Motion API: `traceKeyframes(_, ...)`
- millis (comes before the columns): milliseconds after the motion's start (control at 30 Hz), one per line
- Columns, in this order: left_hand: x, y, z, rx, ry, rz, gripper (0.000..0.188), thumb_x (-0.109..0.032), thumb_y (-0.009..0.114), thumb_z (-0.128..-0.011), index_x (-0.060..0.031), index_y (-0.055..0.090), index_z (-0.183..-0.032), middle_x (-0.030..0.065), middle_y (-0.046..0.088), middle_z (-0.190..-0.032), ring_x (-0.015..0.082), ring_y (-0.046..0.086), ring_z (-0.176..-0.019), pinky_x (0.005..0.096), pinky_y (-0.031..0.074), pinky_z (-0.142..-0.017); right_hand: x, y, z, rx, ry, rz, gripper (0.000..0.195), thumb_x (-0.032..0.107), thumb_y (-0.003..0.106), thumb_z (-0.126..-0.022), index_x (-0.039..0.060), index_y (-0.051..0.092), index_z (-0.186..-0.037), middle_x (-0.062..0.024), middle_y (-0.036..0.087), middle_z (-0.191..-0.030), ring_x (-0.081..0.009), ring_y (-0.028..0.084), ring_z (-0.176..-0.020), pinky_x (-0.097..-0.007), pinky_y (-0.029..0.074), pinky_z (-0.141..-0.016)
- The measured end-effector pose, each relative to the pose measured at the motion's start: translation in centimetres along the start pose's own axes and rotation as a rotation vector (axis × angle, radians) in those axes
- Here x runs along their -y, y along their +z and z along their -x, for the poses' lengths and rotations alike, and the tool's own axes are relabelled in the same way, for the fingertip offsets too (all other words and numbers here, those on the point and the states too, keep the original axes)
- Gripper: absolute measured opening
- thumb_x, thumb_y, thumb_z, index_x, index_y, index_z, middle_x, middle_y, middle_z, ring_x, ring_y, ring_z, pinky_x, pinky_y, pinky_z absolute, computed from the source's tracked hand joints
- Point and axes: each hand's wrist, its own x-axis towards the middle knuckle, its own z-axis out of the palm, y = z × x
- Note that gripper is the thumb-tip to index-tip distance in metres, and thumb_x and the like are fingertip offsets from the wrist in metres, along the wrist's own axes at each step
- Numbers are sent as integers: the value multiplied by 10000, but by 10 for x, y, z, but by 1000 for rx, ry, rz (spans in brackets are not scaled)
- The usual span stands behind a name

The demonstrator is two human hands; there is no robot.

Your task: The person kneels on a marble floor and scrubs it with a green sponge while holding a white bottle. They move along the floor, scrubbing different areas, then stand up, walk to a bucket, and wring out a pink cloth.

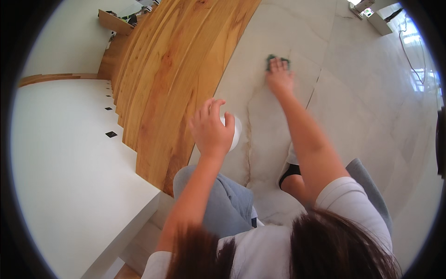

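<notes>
My right hand [280, 77] presses a dark green cloth or pad [287, 62] flat against the pale marble-look floor tile [264, 31], arm stretched forward; the hand is slightly blurred. Nearer to me, my left hand [212, 127] has its fingers spread and curved over a white round object [237, 134], perhaps a bowl or container. The hand covers much of that object, and whether it touches it cannot be told. The white object stands on the tile beside the edge of the wooden steps.
Wooden stair treads [167, 90] fan out on the left beside a white wall [69, 146] with small dark square fittings [111, 134]. A white box-like object [379, 23] and a thin cable [411, 66] lie at upper right. My bent legs are close below.
</notes>
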Motion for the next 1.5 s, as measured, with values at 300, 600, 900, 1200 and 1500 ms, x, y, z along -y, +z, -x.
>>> traceKeyframes(300, 4, 1, 2, -9, 24, 5, 264, -213, 568, -806, -172, 605, -1064, 27, 585, -1177, 226, 538, -1077, 414, 357, -919, 23, 7, 26, 109, -255, -13, 502, 309, 364, -968, 223, 285, -1456, 58, 208, -1540, -176, 180, -1423, -542, 183, -1106)
traceKeyframes(600, -1, 0, 0, 26, 19, 22, 255, -191, 568, -814, -163, 600, -1065, 20, 593, -1169, 222, 543, -1087, 400, 358, -928, 50, 20, 19, -44, -424, 238, 601, 301, 489, -891, 3, 353, -1395, -88, 370, -1456, -245, 304, -1364, -454, 250, -1102)
traceKeyframes(900, -4, 0, 1, 5, 18, 32, 261, -185, 573, -805, -162, 595, -1063, 4, 594, -1154, 211, 547, -1067, 404, 357, -918, 55, 2, -45, -164, -330, -6, 491, 262, 431, -940, 49, 399, -1381, -30, 352, -1471, -200, 311, -1358, -489, 250, -1092)
traceKeyframes(1200, 2, -5, 3, -17, -19, -6, 258, -189, 581, -798, -168, 598, -1055, -7, 595, -1147, 202, 546, -1051, 391, 354, -920, 72, 12, -21, -62, -528, 17, 466, 259, 394, -959, 44, 414, -1372, -46, 335, -1478, -232, 273, -1380, -460, 227, -1113)
traceKeyframes(1500, 2, -2, 4, -51, -5, 19, 251, -189, 581, -789, -165, 603, -1039, -11, 597, -1133, 207, 552, -1029, 386, 367, -884, 76, 2, -28, 38, -503, 182, 494, 263, 347, -968, 24, 364, -1400, -64, 312, -1492, -226, 267, -1384, -445, 201, -1126)
